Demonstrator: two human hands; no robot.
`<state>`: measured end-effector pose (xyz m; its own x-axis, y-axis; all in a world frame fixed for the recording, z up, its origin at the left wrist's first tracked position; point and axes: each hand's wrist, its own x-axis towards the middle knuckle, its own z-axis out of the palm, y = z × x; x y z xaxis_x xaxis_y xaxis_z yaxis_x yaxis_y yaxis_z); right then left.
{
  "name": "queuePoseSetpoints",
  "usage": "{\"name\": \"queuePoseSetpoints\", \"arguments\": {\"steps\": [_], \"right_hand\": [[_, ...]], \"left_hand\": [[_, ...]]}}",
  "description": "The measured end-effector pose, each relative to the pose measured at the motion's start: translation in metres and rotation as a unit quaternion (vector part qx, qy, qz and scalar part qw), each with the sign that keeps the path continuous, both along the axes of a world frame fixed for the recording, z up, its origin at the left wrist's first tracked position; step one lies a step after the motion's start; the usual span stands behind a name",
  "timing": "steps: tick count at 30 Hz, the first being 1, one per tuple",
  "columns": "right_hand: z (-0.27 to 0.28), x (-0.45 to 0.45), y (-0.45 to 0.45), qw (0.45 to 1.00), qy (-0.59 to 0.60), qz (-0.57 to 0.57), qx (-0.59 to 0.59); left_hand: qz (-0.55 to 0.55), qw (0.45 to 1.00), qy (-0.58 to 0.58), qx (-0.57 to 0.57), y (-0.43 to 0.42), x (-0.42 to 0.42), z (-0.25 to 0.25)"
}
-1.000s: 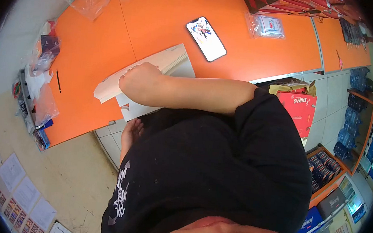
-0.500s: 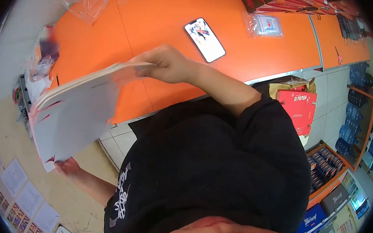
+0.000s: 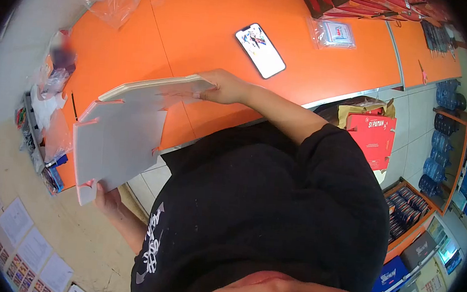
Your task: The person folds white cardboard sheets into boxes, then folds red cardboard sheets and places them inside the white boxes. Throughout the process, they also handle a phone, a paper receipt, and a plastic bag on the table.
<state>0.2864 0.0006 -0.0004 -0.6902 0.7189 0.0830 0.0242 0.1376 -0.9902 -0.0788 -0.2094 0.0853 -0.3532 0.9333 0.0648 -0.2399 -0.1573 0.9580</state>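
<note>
A stack of flat die-cut cardboard sheets (image 3: 127,137), grey-white on the side facing me, is held up tilted over the table's near left edge. Slots with red edges show along its sides, and several layers are visible at the top edge. My right hand (image 3: 224,86) is closed on the upper right corner, thumb on the near face. At the lower left corner, my left hand (image 3: 108,199) grips the stack beside a slot. The fingers behind the sheets are hidden.
On the orange table (image 3: 208,45) lie a phone (image 3: 260,51) with a lit screen, a clear plastic packet (image 3: 335,34) and scissors (image 3: 423,73). Red boxes (image 3: 365,2) are stacked at the back. A bag with red cartons (image 3: 370,140) stands below the edge, right.
The stack has shifted right with both hands and now faces me at a different angle. My left hand has risen slightly. Things on the table stay put.
</note>
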Motion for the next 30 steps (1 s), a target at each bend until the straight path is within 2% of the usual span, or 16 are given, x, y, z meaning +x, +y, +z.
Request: {"name": "queuePoseSetpoints", "arguments": {"steps": [3, 5, 6, 9, 10, 12, 13, 15, 16, 17, 19, 23, 25, 27, 29, 30], "right_hand": [[-0.008, 0.000, -0.003, 0.997, -0.062, 0.009, 0.040], [0.000, -0.004, -0.006, 0.994, -0.102, 0.017, 0.025], [0.005, -0.006, -0.009, 0.990, -0.142, 0.021, 0.010], [0.025, -0.015, -0.029, 0.994, -0.100, -0.022, -0.038], [0.025, -0.019, -0.037, 0.994, -0.103, -0.022, -0.041], [0.020, -0.029, -0.050, 0.967, -0.054, -0.100, -0.229], [0.014, -0.037, -0.059, 0.967, -0.056, -0.098, -0.229], [-0.002, -0.053, -0.074, 0.938, -0.048, -0.122, -0.321], [-0.010, -0.058, -0.075, 0.917, -0.112, -0.100, -0.370], [-0.020, -0.059, -0.080, 0.917, -0.111, -0.100, -0.370], [-0.028, -0.059, -0.083, 0.899, -0.043, -0.159, -0.405], [-0.025, -0.050, -0.081, 0.885, -0.065, -0.151, -0.436], [-0.037, -0.050, -0.081, 0.875, -0.020, -0.175, -0.452], [-0.034, -0.046, -0.080, 0.883, -0.047, -0.169, -0.436], [-0.037, -0.046, -0.081, 0.891, -0.069, -0.161, -0.419], [-0.045, -0.047, -0.084, 0.894, -0.052, -0.161, -0.416]], "left_hand": [[0.005, 0.997, -0.042, -0.057, -0.007, 0.009, -0.028], [0.072, 0.989, 0.063, -0.115, -0.015, 0.005, -0.077], [0.132, 0.950, 0.217, -0.184, -0.008, 0.023, -0.080], [0.183, 0.920, 0.265, -0.225, 0.022, 0.006, -0.083], [0.158, 0.919, 0.270, -0.241, 0.043, 0.007, -0.061], [0.075, 0.903, 0.306, -0.291, 0.095, 0.004, -0.009], [0.014, 0.883, 0.338, -0.326, 0.115, -0.002, 0.000], [-0.026, 0.759, 0.456, -0.463, 0.160, -0.003, -0.014], [-0.015, 0.710, 0.569, -0.415, 0.172, 0.012, -0.023], [-0.004, 0.648, 0.672, -0.358, 0.180, 0.030, -0.029], [0.007, 0.630, 0.685, -0.365, 0.190, 0.048, -0.033], [0.052, 0.566, 0.739, -0.362, 0.183, 0.053, -0.074], [0.054, 0.562, 0.729, -0.386, 0.188, 0.057, -0.084], [0.057, 0.557, 0.718, -0.415, 0.185, 0.063, -0.089], [0.044, 0.512, 0.769, -0.381, 0.181, 0.073, -0.087], [0.044, 0.512, 0.768, -0.383, 0.180, 0.080, -0.088]]}}
